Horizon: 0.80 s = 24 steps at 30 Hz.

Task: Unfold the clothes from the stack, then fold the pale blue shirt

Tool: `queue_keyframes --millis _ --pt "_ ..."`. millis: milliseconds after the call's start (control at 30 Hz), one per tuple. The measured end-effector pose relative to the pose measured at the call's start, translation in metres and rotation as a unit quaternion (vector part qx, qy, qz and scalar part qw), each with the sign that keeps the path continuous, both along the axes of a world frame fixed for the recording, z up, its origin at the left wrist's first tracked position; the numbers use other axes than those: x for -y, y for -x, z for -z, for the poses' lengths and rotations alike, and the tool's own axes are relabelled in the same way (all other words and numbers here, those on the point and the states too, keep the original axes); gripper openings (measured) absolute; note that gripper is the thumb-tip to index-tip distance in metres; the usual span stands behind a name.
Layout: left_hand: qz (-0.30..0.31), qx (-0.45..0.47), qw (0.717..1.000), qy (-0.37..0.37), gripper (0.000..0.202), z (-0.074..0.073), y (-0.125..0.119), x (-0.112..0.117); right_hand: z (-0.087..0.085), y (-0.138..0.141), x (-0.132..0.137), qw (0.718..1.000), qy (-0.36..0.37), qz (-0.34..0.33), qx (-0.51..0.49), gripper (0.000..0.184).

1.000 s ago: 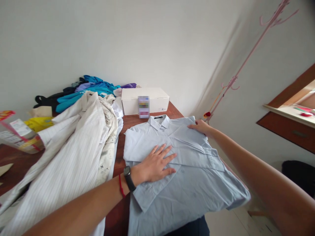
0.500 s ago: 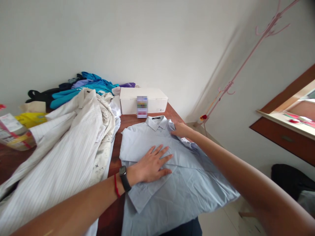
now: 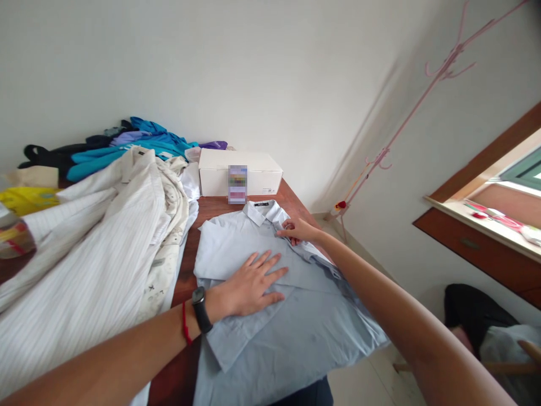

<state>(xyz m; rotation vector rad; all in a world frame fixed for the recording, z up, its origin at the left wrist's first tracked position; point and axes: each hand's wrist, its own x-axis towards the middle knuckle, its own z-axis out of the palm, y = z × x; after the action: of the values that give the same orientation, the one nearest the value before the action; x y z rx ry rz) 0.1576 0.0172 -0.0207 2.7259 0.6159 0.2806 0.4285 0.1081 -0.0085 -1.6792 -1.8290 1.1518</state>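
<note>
A light blue collared shirt point(image 3: 291, 327) lies face down on the brown table point(image 3: 220, 204), its collar toward the wall. My left hand point(image 3: 249, 285) rests flat on the middle of it, fingers spread, pressing the cloth. My right hand point(image 3: 298, 231) is near the collar, fingers pinched on the shirt's right side, which is folded in toward the middle. A black watch and a red string are on my left wrist.
A heap of white striped shirts point(image 3: 93, 242) covers the table's left half. Blue, purple and black clothes point(image 3: 110, 149) are piled by the wall. A white box point(image 3: 240, 172) stands behind the collar. A pink coat stand point(image 3: 406, 124) is in the corner, a window ledge point(image 3: 482, 225) at right.
My right hand has carried the shirt's right edge from the far right in toward the collar, folding that side over. The left hand has stayed pressed on the shirt. The view has shifted slightly.
</note>
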Motion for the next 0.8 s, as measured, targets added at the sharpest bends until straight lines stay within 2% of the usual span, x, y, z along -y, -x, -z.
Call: queue_keyframes --millis 200,300,367,467,667,733,800 --pt "-0.031 0.03 0.998 0.051 0.057 -0.019 0.0 -0.006 0.019 0.0 0.014 0.984 -0.122 0.068 -0.112 0.044" --pt "-0.054 0.054 0.994 0.082 0.052 -0.029 -0.005 -0.012 0.022 0.002 0.016 0.976 -0.148 0.086 -0.131 0.044" --pt "-0.058 0.056 0.994 0.076 0.052 -0.031 -0.012 -0.021 0.024 0.001 0.015 0.974 -0.146 0.095 -0.148 0.045" --pt "-0.051 0.051 0.997 0.016 0.053 -0.027 -0.03 -0.042 0.026 -0.001 0.012 0.968 -0.142 0.111 -0.173 0.051" --pt "-0.046 0.028 0.989 -0.14 0.048 -0.008 -0.067 -0.087 0.031 -0.004 0.009 0.961 -0.148 0.128 -0.194 0.057" --pt "-0.062 0.052 0.984 -0.161 0.043 -0.002 -0.075 -0.092 0.031 -0.004 0.008 0.962 -0.145 0.134 -0.191 0.056" --pt "-0.079 0.078 0.983 -0.15 0.037 0.004 -0.08 -0.093 0.031 -0.003 0.006 0.963 -0.138 0.139 -0.183 0.053"
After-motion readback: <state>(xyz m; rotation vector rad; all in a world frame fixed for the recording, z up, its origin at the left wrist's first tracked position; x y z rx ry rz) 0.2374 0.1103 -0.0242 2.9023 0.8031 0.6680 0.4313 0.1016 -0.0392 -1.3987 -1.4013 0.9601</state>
